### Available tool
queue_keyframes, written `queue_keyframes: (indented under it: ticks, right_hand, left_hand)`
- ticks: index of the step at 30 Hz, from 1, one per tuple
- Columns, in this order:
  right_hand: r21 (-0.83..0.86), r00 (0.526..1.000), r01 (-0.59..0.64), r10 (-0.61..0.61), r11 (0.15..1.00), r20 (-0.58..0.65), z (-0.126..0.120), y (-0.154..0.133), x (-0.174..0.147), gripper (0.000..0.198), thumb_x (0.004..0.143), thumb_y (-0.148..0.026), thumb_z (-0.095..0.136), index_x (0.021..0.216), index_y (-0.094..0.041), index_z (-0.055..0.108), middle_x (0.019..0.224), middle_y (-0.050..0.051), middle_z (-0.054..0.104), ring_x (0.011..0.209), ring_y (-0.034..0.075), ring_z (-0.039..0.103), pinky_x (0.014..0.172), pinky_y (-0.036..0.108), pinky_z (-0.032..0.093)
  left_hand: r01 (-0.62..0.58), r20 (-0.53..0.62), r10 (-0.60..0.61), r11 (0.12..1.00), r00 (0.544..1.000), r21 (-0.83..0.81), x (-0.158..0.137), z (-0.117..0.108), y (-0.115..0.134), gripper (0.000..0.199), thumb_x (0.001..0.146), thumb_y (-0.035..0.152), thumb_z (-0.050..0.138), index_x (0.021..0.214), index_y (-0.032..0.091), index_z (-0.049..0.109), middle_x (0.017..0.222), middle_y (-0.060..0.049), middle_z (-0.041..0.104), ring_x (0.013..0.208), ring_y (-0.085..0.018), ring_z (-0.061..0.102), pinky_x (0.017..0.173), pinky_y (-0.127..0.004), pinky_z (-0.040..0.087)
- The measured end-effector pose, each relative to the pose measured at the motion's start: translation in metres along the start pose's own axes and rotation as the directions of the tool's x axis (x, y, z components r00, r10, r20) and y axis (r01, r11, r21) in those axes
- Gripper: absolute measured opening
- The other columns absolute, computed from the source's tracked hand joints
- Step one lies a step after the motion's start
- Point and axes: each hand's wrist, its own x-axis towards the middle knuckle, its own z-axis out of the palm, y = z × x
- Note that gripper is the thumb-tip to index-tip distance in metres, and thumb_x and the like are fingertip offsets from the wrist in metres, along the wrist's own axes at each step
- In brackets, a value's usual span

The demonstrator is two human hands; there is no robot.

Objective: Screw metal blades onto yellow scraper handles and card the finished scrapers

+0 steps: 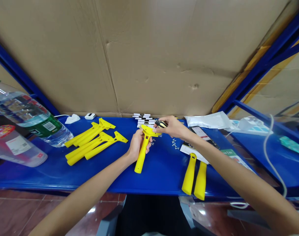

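By the left hand (135, 145), curled closed, a yellow scraper (140, 160) was gripped over the blue table (161, 180); by the right hand (174, 127), fingers closed, a dark-handled tool (160, 124) was pinched at its head. Two yellow handles (189, 178) and, farther back, small screws (174, 144) were laid right of the scraper, more scrapers (100, 149) left.

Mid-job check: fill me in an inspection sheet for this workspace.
Surface: blue table, loose screws right of centre.
Job's things: yellow scraper in hand; more scrapers at left; two yellow handles at right.
Clutter: bottle and cup at far left; phone beside the right forearm.
Hands: left hand holds the scraper; right hand holds a small dark tool at its head.
Cables: white cable at far right, apart from both hands.
Surroundings: cardboard behind, blue frame at the sides.
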Motion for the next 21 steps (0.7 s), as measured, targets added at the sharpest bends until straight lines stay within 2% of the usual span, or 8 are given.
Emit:
queue_keyframes:
  ticks: [4, 8, 12, 21]
  right_hand:
    - [0.000, 0.998, 0.034, -0.034, 0.999, 0.053, -0.002, 0.002, 0.001, 0.041, 0.075, -0.048, 0.085, 0.099, -0.016, 0.077, 0.068, -0.001, 0.062, 0.047, 0.010, 0.043, 0.043, 0.028, 0.031]
    - [-0.008, 0.990, 0.109, -0.108, 0.994, 0.087, -0.005, 0.004, 0.002, 0.041, 0.076, -0.047, 0.086, 0.100, -0.015, 0.078, 0.075, 0.001, 0.066, 0.059, 0.013, 0.048, 0.054, 0.029, 0.037]
    - [-0.030, 0.978, 0.174, -0.169, 0.984, 0.124, -0.011, 0.004, 0.003, 0.035, 0.077, -0.046, 0.086, 0.094, -0.016, 0.079, 0.082, 0.003, 0.071, 0.072, 0.017, 0.055, 0.066, 0.031, 0.042]
    - [-0.068, 0.986, 0.104, -0.094, 0.992, 0.138, -0.015, -0.004, 0.001, 0.042, 0.072, -0.050, 0.089, 0.091, -0.016, 0.075, 0.072, -0.001, 0.060, 0.062, 0.012, 0.044, 0.057, 0.029, 0.033]
  left_hand:
    - [-0.045, 0.054, 0.043, 0.998, 0.998, 0.035, -0.003, 0.002, 0.000, 0.062, 0.093, 0.080, 0.055, 0.094, 0.018, 0.064, 0.075, -0.005, 0.065, 0.044, -0.012, 0.050, 0.033, -0.024, 0.040]
    - [-0.095, 0.038, 0.090, 0.982, 0.995, 0.163, -0.005, 0.002, -0.004, 0.051, 0.087, 0.066, 0.078, 0.090, 0.018, 0.062, 0.077, -0.004, 0.065, 0.048, -0.010, 0.051, 0.035, -0.021, 0.040]
    - [-0.095, 0.076, 0.081, 0.974, 0.994, 0.206, -0.005, 0.003, -0.006, 0.048, 0.087, 0.062, 0.080, 0.096, 0.018, 0.062, 0.078, -0.002, 0.063, 0.051, -0.009, 0.050, 0.036, -0.019, 0.039]
    - [-0.075, 0.142, 0.046, 0.977, 0.989, 0.200, -0.006, 0.004, -0.003, 0.055, 0.086, 0.069, 0.078, 0.094, 0.017, 0.062, 0.082, -0.003, 0.062, 0.056, -0.010, 0.050, 0.037, -0.020, 0.041]
